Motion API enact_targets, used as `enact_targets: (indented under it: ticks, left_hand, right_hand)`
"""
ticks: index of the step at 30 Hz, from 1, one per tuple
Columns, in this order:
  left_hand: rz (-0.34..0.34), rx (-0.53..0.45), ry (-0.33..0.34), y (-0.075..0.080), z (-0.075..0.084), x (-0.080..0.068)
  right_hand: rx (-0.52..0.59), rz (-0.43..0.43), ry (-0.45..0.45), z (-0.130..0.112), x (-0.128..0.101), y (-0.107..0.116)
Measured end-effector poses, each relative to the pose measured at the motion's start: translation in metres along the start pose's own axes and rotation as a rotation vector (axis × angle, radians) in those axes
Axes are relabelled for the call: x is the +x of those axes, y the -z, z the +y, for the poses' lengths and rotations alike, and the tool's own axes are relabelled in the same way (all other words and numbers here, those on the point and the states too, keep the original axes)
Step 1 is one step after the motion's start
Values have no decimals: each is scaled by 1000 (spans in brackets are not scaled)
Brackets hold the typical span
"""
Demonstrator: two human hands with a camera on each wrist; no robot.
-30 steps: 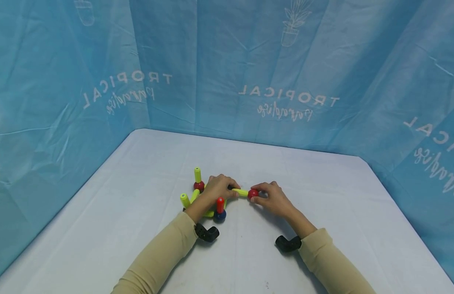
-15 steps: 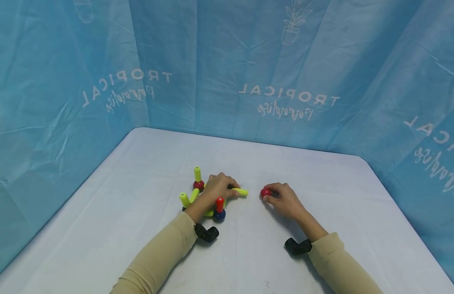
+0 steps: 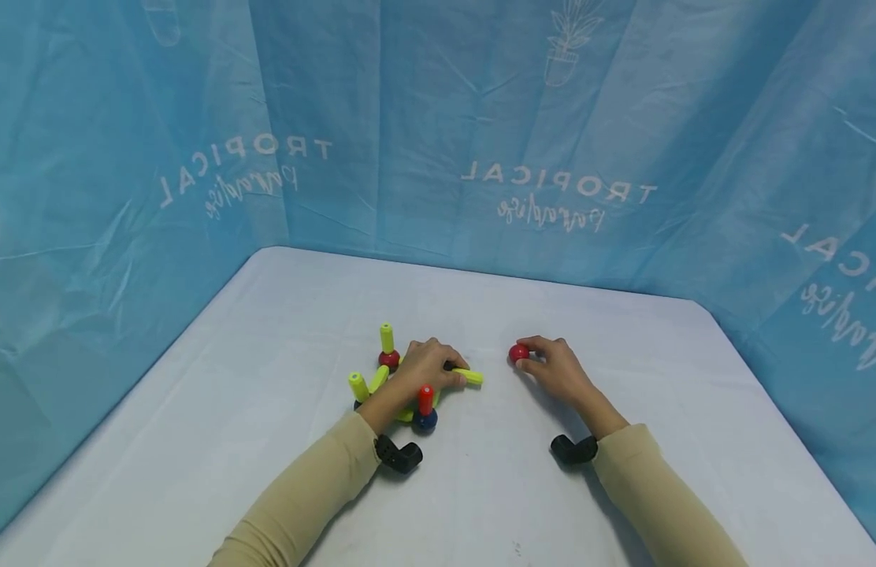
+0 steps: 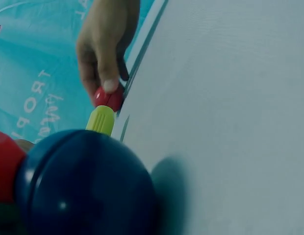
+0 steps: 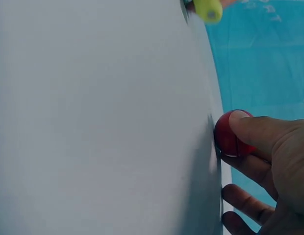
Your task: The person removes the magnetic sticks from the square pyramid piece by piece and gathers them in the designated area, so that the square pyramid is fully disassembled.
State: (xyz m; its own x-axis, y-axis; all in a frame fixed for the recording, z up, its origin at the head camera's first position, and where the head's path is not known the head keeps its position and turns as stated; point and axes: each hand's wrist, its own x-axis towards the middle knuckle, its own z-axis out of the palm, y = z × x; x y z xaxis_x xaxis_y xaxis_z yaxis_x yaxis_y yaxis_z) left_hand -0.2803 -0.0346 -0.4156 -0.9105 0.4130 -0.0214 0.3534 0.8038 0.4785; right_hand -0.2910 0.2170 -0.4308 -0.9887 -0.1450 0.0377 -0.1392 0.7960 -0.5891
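- At the left, a front green rod (image 3: 358, 387) and a rear green rod (image 3: 387, 339) stood upright, the latter in a seated red ball (image 3: 389, 361); a knock from the forearm could have tipped either.
- The left hand (image 3: 427, 368) reached over this frame on the tabletop (image 3: 495, 488), its thumb and fingers seeming to pinch the base of a jutting green rod (image 3: 470, 376). A slack pinch could have let that rod swing or the joints loosen.
- Just below, a red rod (image 3: 426, 399) rose from a blue ball (image 3: 425, 420), near enough to the wrist to be bumped.
- Apart from the rod's tip, the right hand (image 3: 557, 370) held a held red ball (image 3: 519, 354) in a narrow pinch; smooth and round, it could have slipped and rolled.
- The left wrist view made rod and ball look nearly joined; the head view showed the gap.
- The right wrist view alone showed the thumb (image 5: 255, 129) over the ball and the lower fingers spread; whether the ball touched the tabletop, I could not tell.
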Motion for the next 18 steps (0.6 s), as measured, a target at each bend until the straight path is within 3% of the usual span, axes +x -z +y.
enact_targets:
  ticks: [7, 18]
  left_hand:
    - [-8, -10, 2, -1, 1, -2]
    - [-12, -18, -20, 0, 1, -1]
  right_hand:
    - [4, 15, -107, 3, 29, 0]
    - [16, 13, -116, 7, 42, 4]
